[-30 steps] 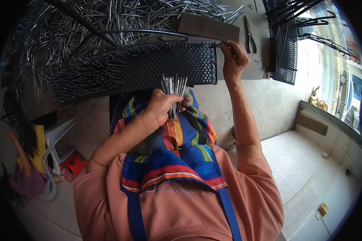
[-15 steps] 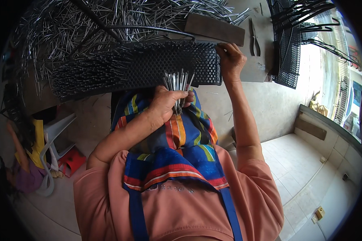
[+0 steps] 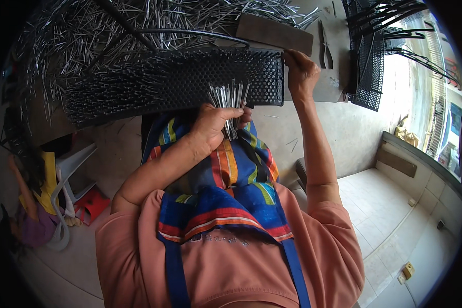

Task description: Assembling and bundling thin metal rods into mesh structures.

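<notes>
A bundle of thin silvery metal strips [image 3: 230,97] stands fanned out in my left hand [image 3: 211,123], its thumb pressed across them. The bundle is just in front of the near edge of a long black perforated metal panel [image 3: 205,77]. Dark strips stick up thickly from the panel's left part, while open holes show over much of its right part. At the panel's far right corner is my right hand [image 3: 304,72], fingers pinched together. Whatever those fingertips hold is too small or hidden to make out.
A big heap of loose metal strips [image 3: 179,25] covers the table behind the panel. Pliers [image 3: 324,46] and a flat dark bar [image 3: 274,33] lie at the back right. Black mesh racks [image 3: 367,72] stand further right. Another person [image 3: 33,210] is at the lower left.
My right hand has shifted a little to the right and outward from the panel's corner. The left hand with its strips has moved very slightly up.
</notes>
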{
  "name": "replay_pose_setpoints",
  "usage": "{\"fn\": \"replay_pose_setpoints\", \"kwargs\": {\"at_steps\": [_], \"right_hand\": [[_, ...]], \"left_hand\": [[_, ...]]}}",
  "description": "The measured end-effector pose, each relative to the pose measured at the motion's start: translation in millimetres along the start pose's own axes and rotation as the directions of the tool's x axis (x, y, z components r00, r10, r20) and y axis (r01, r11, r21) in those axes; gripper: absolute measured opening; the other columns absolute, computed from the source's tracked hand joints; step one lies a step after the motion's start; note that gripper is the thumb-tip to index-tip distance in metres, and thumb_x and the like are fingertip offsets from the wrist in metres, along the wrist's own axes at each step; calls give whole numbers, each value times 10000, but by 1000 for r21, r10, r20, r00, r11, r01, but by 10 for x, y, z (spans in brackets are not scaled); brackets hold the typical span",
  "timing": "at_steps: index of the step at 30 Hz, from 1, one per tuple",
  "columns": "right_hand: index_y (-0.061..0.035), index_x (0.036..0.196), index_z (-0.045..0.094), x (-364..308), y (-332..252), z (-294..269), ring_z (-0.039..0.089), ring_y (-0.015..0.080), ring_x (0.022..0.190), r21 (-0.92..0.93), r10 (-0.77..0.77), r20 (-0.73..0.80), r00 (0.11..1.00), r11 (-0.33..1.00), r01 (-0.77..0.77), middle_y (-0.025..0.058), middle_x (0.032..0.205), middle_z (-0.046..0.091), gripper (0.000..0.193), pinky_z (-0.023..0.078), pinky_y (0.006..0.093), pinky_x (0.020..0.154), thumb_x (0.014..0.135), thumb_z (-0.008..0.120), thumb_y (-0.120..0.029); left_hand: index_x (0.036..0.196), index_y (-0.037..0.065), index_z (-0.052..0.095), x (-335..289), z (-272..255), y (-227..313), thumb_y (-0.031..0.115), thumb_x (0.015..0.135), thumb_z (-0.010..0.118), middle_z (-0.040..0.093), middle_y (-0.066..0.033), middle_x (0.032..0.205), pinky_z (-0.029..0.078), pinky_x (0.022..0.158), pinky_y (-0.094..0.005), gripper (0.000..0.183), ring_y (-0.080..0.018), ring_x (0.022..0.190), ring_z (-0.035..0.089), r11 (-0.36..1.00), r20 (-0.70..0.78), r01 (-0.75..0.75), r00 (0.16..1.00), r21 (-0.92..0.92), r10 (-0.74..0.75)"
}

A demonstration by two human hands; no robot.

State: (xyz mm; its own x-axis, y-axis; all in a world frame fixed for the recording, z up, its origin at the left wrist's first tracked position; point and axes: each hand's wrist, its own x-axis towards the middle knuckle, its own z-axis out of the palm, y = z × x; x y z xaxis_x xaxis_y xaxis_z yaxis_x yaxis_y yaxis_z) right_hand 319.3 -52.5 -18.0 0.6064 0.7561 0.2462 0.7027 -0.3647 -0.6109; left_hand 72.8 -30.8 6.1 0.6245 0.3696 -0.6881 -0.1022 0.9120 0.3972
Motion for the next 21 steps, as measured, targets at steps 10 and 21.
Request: {"fn": "replay_pose_setpoints", "kwargs": {"at_steps": [10, 21], "right_hand": [[-26, 879, 730, -348, -319, -176, 614, 136, 598, -2, 49, 115, 992, 999, -49, 97, 733, 693, 185, 463, 280, 564, 782, 715, -183], [-20, 789, 632, -470, -650, -5, 454, 53, 492, 609, 234, 619, 750, 460, -646, -4, 633, 556, 63, 331, 206, 445, 831, 675, -38]], "left_hand": [[1041, -28, 626, -7, -23, 45, -45, 829, 602, 698, -154, 913, 584, 667, -329, 214, -230, 771, 695, 999, -16, 27, 1000, 34, -26], [963, -36, 648, -26, -83, 30, 23, 860, 631, 699, -130, 853, 532, 508, -308, 120, -241, 704, 706, 997, -209, -79, 975, -11, 75]]}}
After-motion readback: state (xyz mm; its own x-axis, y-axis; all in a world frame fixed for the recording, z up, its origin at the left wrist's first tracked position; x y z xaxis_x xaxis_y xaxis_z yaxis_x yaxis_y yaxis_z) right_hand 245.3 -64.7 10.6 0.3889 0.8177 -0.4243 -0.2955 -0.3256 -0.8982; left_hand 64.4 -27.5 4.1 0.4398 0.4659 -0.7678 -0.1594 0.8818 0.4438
